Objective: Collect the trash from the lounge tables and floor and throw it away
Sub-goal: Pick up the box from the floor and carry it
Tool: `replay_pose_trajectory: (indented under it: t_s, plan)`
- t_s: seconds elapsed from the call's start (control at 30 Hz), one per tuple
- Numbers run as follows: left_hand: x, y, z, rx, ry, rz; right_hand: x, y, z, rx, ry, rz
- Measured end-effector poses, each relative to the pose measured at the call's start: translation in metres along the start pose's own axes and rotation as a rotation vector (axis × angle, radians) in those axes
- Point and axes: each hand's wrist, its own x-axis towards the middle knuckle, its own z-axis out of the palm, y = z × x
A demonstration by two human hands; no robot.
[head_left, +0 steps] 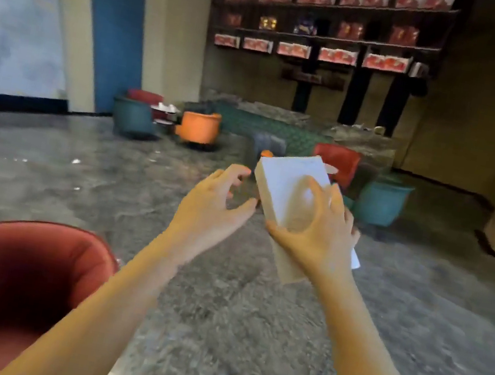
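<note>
Head view: The right hand grips a flat white rectangular carton with a beige edge; its fingers curl over the top face and its thumb lies at the lower left edge. The carton is held in the air above the grey stone floor, tilted away from the camera. The left hand holds nothing, fingers spread and loosely curled, just beside the carton's left edge; contact at the thumb tip cannot be determined. A red upholstered armchair sits at lower left. An orange tub chair and a teal tub chair stand farther back
</note>
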Motion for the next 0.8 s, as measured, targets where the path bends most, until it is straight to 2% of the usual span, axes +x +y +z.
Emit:
replay_pose_trajectory:
  t_s: [0.3, 0.5, 0.8]
  plan:
    - [-0.105, -0.003, -0.081, 0.347, 0.296, -0.249, -0.053, -0.071, 0.042, 0.306, -0.283, -0.301]
    - [-0.199, 0.014, -0.133, 0.512, 0.452, -0.508, -0.117, -0.126, 0.058, 0.478, -0.459, -0.46]
    - [-0.343, 0.03, -0.238, 0.717, 0.697, -0.779, -0.232, -0.238, 0.082, 0.592, -0.679, -0.694]
